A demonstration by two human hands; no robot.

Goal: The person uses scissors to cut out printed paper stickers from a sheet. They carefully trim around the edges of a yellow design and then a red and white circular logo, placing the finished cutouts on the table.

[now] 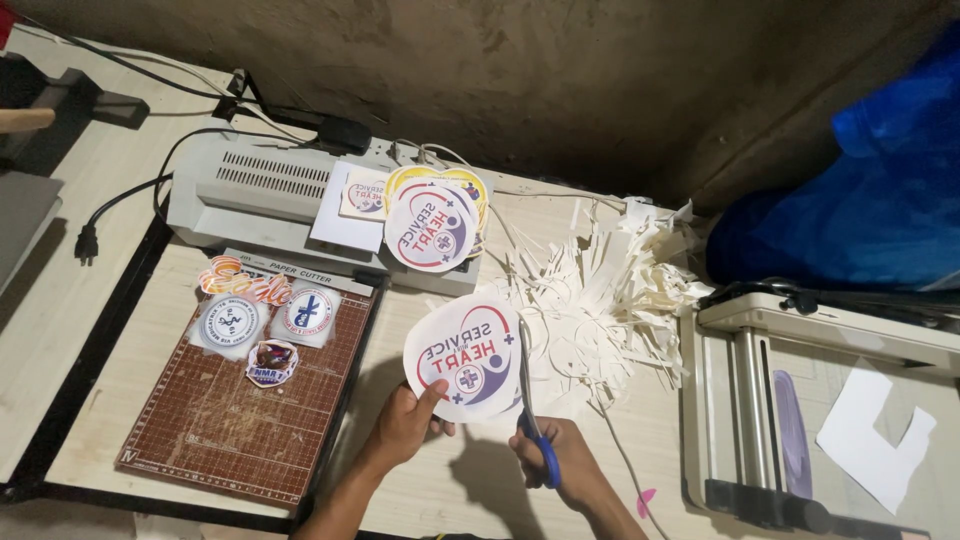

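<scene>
Roughly centre: wooden table (pixel 650 450), pale, everything sits on it. Landmark = the brown cutting mat (pixel 245 400) at the near left. Behind the mat, touching its far edge, grey laminator (pixel 270 195), cord trailing off to the mat's left. Well to the right of the mat, a second paper trimmer (pixel 800 400) with a white offcut lying on its bed. Between mat and trimmer, a loose heap of white paper scraps (pixel 600 300). On the laminator's right end, behind the mat's far right corner, a stack of round printed stickers (pixel 432 225). On the mat itself, far half, several small cut-out stickers (pixel 255 320). Just right of the mat, lifted off the table: round printed sheet (pixel 465 355), white with red and purple design. Left hand (pixel 400 430) pinches its lower edge, thumb on top, fingers curled closed underneath. Right hand (pixel 555 465) closed through the blue handles of scissors (pixel 530 400); blades are nearly together, running up along the sheet's right edge.
</scene>
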